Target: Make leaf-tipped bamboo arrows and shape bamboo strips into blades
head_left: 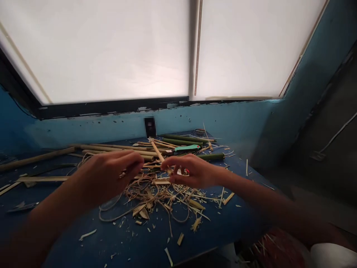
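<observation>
My right hand (192,170) is closed around the lower end of a thin bamboo stick (157,149), which slants up and away to the left. Something small, white and red, shows by its fingers, too little to name. My left hand (111,169) hovers to the left of it, fingers loosely bent and the thumb apart from them, with nothing visible in it; its palm is hidden. Below both hands lies a tangle of brown twine (139,190) among bamboo shavings. A knife with a turquoise handle (187,148) rests just behind my right hand.
Bamboo poles (39,159) lie along the back left of the blue table (117,242). Green bamboo pieces (182,140) are at the back. A metal tool (23,207) sits at the left, partly behind my forearm. The wall and a covered window (97,52) stand behind.
</observation>
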{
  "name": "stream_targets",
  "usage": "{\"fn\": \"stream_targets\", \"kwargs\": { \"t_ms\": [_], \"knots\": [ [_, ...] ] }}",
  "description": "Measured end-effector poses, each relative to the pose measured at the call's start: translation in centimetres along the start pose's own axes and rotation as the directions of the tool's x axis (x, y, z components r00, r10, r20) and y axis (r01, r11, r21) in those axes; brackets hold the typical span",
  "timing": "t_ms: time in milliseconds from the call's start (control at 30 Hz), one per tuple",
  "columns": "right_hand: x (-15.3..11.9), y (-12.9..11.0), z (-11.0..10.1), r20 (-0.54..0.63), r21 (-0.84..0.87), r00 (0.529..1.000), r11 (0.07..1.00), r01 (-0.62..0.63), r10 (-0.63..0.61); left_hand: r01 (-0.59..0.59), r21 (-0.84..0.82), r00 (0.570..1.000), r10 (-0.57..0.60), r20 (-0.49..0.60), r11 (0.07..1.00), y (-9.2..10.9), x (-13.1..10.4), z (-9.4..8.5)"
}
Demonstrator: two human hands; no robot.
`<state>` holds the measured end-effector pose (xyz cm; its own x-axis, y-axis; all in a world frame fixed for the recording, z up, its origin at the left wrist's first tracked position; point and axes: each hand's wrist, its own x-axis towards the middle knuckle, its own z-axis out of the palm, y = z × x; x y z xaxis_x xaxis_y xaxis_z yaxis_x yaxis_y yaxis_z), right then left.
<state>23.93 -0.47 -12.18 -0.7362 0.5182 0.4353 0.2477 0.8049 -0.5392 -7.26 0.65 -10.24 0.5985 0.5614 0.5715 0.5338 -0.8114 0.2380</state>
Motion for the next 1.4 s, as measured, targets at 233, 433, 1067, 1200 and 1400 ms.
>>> {"fn": "stream_targets", "kwargs": {
  "t_ms": [233,433,1067,1200,1400],
  "knots": [
    [-2.3,3.3,5.8,0.055,-0.397,0.998,0.916,0.057,-0.039,0.014,0.235,0.993,0.014,-0.12,0.972,-2.3,1.2,7.1],
    [-2.9,2.8,7.7,-0.011,-0.403,0.991,0.908,0.116,-0.132,-0.465,0.328,0.882,0.396,0.256,0.822,1.2,-1.3,9.0],
    [-3.4,5.4,6.2,-0.217,-0.541,0.952,0.785,-0.302,0.217,-0.147,0.084,0.905,0.1,0.415,0.985,-1.2,-1.3,8.6],
    [-3.4,4.9,6.8,-0.128,-0.541,0.977,0.814,-0.212,0.17,-0.047,0.138,0.943,-0.002,0.334,0.989,-1.0,-1.1,10.3],
    [-3.4,4.5,6.5,-0.202,-0.567,0.959,0.775,-0.281,0.2,0.021,0.095,0.952,-0.049,0.303,0.995,-1.2,-1.3,10.6]
  ]
}}
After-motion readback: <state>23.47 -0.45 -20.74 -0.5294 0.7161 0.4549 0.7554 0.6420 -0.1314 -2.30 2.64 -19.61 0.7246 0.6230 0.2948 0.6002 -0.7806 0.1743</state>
